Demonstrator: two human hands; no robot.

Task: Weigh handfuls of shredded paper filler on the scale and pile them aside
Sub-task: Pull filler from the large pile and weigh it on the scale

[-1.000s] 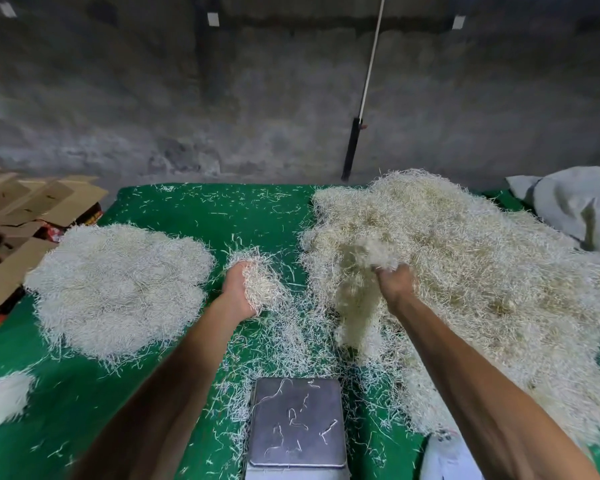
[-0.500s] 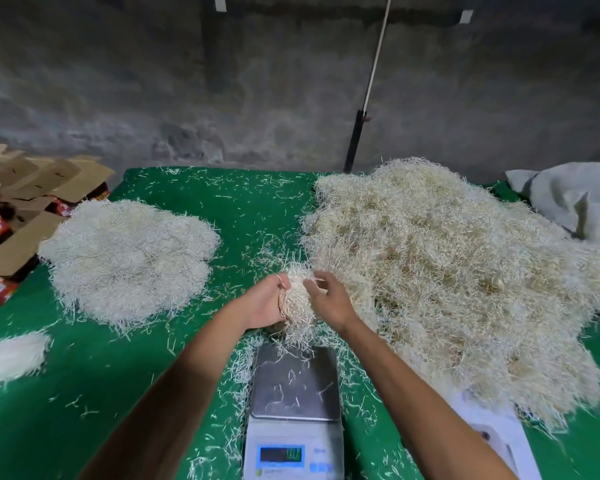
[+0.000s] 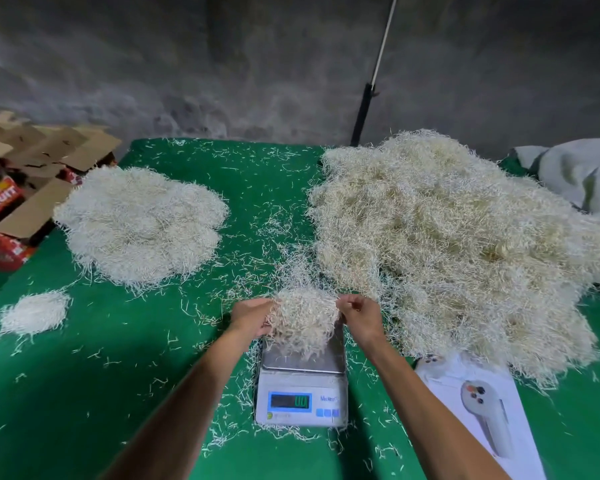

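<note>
Shredded paper handful (image 3: 303,317) is sitting between your two hands right over the far end of the scale (image 3: 302,382), with its lower strands hanging down onto the steel pan (can't really tell how much of its weight is on there). Your left hand (image 3: 252,318) cups it from the left, fingers curled into the strands, so that grip is closed on the clump. Your right hand (image 3: 359,317) has it from the other side, fingertips pinching the upper edge of the clump. The scale's display faces you and shows green digits, too blurry to read properly.

Just to the right of your hands is the big loose heap (image 3: 447,244) of filler, spreading across most of that side of the green table (image 3: 84,393). Over on the left, well apart from the scale, there's a flatter weighed pile (image 3: 141,223), and a small separate pile (image 3: 33,311) nearer the left edge. Stray strands are scattered all over the green.

Near your right forearm a white sheet (image 3: 482,410) lies on the table with a pale handheld device on it. Flattened cardboard boxes (image 3: 32,168) sit off the left side, and a grey sack (image 3: 582,174) at the far right.
</note>
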